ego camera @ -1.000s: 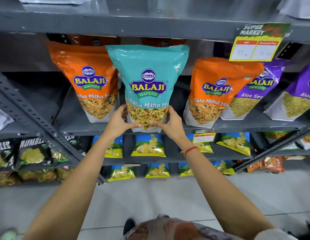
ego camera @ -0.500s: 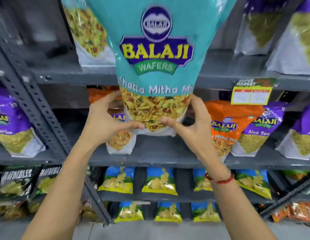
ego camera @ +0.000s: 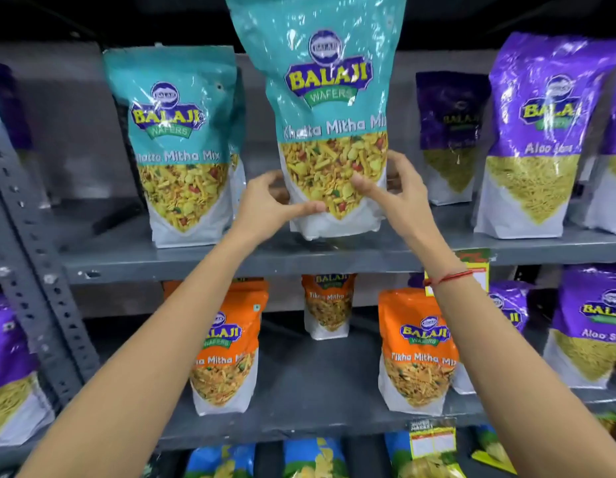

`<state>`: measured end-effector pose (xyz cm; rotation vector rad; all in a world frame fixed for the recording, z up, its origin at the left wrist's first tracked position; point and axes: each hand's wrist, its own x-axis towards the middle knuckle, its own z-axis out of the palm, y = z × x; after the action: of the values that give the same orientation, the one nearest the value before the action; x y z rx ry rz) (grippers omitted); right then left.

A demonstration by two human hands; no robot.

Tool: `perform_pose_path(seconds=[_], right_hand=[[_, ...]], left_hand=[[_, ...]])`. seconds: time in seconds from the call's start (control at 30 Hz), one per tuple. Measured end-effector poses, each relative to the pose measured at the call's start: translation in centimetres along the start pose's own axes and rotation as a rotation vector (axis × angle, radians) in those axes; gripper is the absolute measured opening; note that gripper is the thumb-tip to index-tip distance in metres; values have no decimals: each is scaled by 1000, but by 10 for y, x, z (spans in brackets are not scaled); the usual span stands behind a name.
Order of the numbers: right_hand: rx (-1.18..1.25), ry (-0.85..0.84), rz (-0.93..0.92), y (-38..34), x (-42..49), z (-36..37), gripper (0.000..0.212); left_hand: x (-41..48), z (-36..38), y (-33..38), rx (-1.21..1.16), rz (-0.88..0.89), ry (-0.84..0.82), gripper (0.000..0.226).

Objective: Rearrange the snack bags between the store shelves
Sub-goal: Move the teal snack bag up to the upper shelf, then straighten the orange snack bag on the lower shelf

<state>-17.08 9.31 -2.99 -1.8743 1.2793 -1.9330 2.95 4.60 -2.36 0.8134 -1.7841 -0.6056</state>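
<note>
Left of frame, upper shelf (ego camera: pixel 230 260): one teal Khatta Mitha bag (ego camera: pixel 182 146) stands upright near the front edge, with a second of the same kind partly hidden behind it. We take this as the row being filled.

Centre: the carried teal bag (ego camera: pixel 329 115) is upright, its base at or just above the shelf surface — we cannot tell whether it bears weight yet. Our left hand (ego camera: pixel 265 201) pinches the lower left corner, thumb across the front, fingers curled behind. Our right hand (ego camera: pixel 399 191) is closed on the lower right edge, fingertips on the front panel.

Right of frame: a dark purple bag (ego camera: pixel 451 132) set back on the same shelf, then a brighter purple Aloo Sev bag (ego camera: pixel 537 132) at the front. The open slot lies between the standing teal bag and these.

Lower shelf (ego camera: pixel 316 391): orange Tikha Mitha bags (ego camera: pixel 227 343) left and right of centre, one further back.

Step in hand, as we judge it: placing the bag on the upper shelf beside its match. Next move calls for settling the base flat, squaring the face forward in line with its neighbour, then loosening both hands together — the pouch is tall and may tip.
</note>
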Motion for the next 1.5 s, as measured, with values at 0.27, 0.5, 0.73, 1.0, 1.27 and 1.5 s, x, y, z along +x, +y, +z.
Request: perform_pose_path(seconds=[0.27, 0.5, 0.73, 1.0, 1.27, 1.5], right_hand=[[-48, -35, 206, 57, 5, -7, 59], [4, -183, 428, 73, 6, -24, 64], [-152, -208, 462, 86, -12, -46, 92], [-274, -329, 390, 68, 8, -24, 98], [-177, 47, 187, 41, -29, -42, 82], [-119, 544, 262, 108, -158, -81, 28]], left_hand=[[16, 27, -48, 93, -156, -234, 92], [8, 36, -40, 265, -233, -599, 106], [10, 59, -45, 201, -276, -699, 71], [24, 28, -53, 217, -247, -601, 73], [-17, 40, -42, 174, -22, 126, 51], [-127, 131, -69, -32, 93, 66, 14]])
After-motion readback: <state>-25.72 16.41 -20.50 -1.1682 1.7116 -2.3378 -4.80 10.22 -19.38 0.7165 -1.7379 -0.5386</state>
